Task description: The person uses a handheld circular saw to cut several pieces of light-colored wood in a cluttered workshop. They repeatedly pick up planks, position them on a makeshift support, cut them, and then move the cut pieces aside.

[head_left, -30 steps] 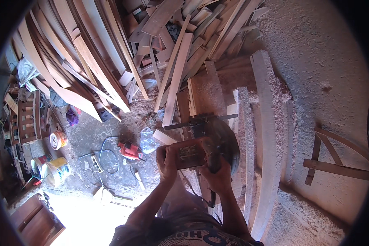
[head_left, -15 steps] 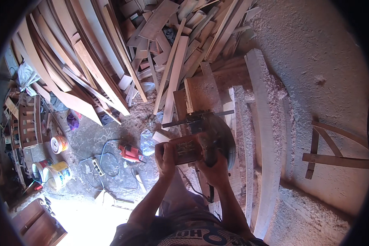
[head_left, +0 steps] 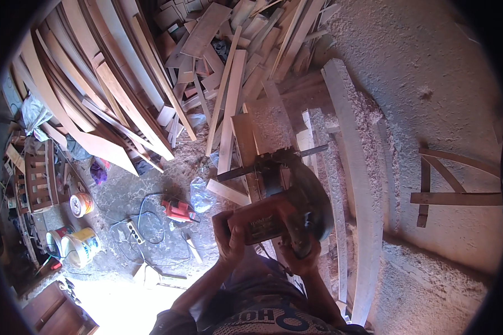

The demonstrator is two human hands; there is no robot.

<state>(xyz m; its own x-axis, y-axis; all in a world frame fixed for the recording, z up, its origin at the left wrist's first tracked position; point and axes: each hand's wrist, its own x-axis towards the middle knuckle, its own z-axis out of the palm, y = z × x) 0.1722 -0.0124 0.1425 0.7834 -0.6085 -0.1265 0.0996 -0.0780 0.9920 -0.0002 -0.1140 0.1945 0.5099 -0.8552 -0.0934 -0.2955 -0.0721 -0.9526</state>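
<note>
I hold a circular saw [head_left: 265, 219] in front of my body, with its red motor housing on the left and its round dark guard on the right. My left hand [head_left: 229, 239] is wrapped round the rear end of the motor housing. My right hand [head_left: 300, 254] grips the dark handle beside the guard. A thin dark bar [head_left: 236, 173] sticks out sideways at the saw's far end. Just beyond lies a brown board [head_left: 243, 134], partly hidden by the saw. The saw's blade cannot be made out.
To the right run long pale planks [head_left: 356, 167] covered in sawdust, beside a rough wall [head_left: 419, 72]. Long boards [head_left: 123, 89] lean at the far left, near a heap of offcuts [head_left: 207, 33]. A red power tool [head_left: 179, 211], power strip [head_left: 134, 231], cords and buckets [head_left: 81, 247] are on the floor.
Both hands have brought the saw nearer my body and slightly right, and it has tilted. More of the brown board beyond it now shows. My grip has stayed the same.
</note>
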